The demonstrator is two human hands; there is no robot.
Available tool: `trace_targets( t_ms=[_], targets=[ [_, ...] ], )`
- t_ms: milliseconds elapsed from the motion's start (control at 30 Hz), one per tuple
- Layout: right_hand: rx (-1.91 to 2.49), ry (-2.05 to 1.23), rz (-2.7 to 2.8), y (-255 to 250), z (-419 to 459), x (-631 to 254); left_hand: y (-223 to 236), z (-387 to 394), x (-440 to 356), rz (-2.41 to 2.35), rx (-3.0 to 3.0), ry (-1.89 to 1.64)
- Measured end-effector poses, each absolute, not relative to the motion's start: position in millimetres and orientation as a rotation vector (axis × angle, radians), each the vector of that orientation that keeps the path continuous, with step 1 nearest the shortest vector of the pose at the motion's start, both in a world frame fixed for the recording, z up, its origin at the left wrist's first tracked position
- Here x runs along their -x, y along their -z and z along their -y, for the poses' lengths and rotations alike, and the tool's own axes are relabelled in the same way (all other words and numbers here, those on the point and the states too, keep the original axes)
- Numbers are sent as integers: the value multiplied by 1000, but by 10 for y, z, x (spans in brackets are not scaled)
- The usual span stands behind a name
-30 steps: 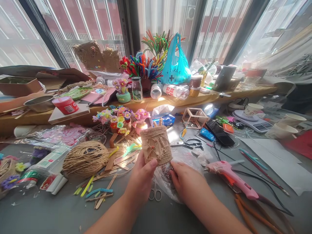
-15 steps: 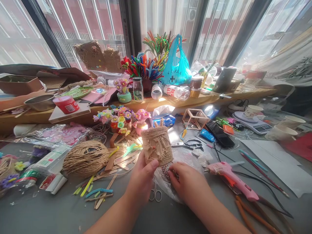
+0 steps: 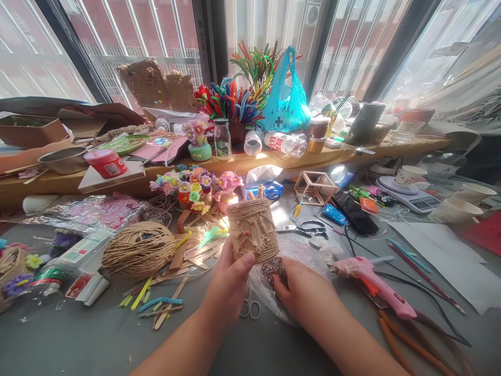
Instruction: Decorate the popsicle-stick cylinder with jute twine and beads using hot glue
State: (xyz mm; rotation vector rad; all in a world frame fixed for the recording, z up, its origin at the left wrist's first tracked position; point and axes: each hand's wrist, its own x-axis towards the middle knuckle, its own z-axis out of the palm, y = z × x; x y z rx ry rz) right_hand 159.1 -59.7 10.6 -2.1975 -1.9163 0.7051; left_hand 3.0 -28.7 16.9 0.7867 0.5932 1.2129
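Just beyond the left hand (image 3: pixel 229 284), gripped at its lower left side, the twine-wrapped holder (image 3: pixel 254 230) stands nearly upright, its long axis leaning slightly. Rightward and nearer the body, the right hand (image 3: pixel 307 287) curls beside dark beads (image 3: pixel 273 268) over a clear plastic bag (image 3: pixel 267 301); whether it pinches any, I cannot tell.

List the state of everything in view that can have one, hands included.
Left hand: closed on twine-wrapped piece
Right hand: at dark beads, grip unclear
Glue gun: lying down, power unclear
Phone: screen dark
Glass bottle: upright, capped
Clear plastic bottle: on its side
Twine: wound
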Motion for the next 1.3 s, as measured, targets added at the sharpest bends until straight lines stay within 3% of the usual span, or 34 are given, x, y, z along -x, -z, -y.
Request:
trace_targets(
  t_ms=[500,1300],
  targets=[
    [2132,-835,1808,-57,586,-1654,-74,246,-12,-592,-790,-1202],
    [2268,-714,1832,-46,547,-1664,-214,301,-15,-588,-773,-1188]
  ],
)
